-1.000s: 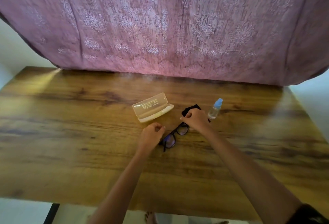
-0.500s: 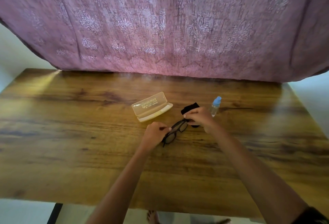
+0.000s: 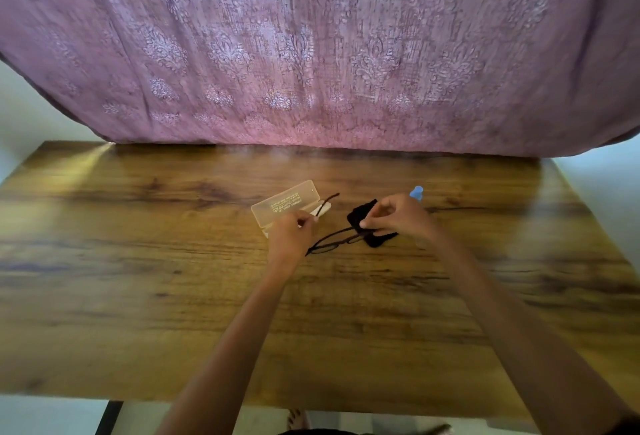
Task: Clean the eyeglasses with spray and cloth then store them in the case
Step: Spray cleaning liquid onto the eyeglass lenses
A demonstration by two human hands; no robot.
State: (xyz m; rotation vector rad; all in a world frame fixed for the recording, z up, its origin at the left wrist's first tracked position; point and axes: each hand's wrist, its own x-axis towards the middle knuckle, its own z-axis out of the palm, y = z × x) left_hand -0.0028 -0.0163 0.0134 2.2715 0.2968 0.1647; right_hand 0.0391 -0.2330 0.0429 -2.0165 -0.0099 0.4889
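Observation:
Black-framed eyeglasses (image 3: 334, 243) are held just above the wooden table (image 3: 138, 279) between both hands. My left hand (image 3: 291, 239) pinches the left temple arm, which is swung open and points away toward the case. My right hand (image 3: 398, 216) pinches the frame's right end. A black cloth (image 3: 360, 215) lies under and behind my right hand. The open translucent yellowish case (image 3: 285, 204) sits just beyond my left hand. Only the blue cap of the spray bottle (image 3: 416, 192) shows behind my right hand.
A patterned mauve curtain (image 3: 311, 54) hangs along the table's far edge. The table's near edge runs across the bottom, with a dark leg (image 3: 109, 417) and a bare foot (image 3: 298, 419) on the floor below it.
The left temple arm of the glasses has been unfolded outward toward the case. Both hands have moved slightly away from me with the frame, and my right hand now covers most of the spray bottle.

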